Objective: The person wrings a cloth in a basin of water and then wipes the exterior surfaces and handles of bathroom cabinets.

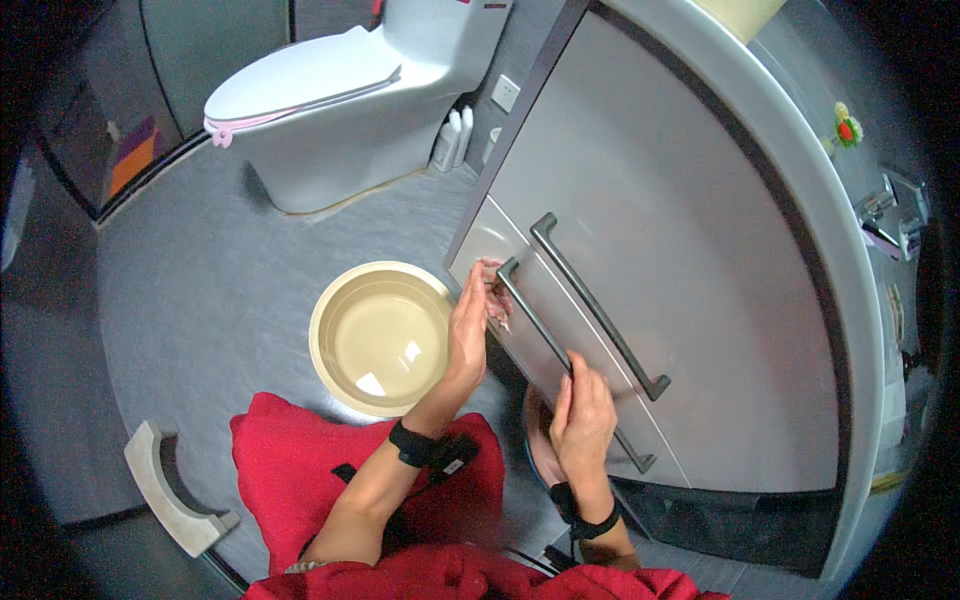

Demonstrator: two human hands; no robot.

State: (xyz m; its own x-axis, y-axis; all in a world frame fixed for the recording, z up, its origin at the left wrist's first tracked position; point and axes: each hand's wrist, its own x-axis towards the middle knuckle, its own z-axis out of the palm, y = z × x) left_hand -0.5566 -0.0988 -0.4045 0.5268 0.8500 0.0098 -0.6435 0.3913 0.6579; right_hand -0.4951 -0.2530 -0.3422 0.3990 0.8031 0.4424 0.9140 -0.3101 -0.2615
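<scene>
My left hand (468, 330) presses a pink-and-white cloth (498, 300) flat against the lower drawer front (491, 232) of a glossy grey cabinet, near one end of its dark metal bar handle (536, 319). Around the middle of that same handle curl the fingers of my right hand (585, 412). A longer bar handle (600, 307) sits on the panel above. On the floor beside my left hand stands a round cream basin (322, 337) holding clear water.
A white toilet (345, 150) with its lid down stands beyond the basin, with white bottles (452, 141) beside it. A pinkish tub (541, 439) is partly under the cabinet. A countertop (847, 225) overhangs the cabinet; a curved pale handle (169, 491) lies at lower left.
</scene>
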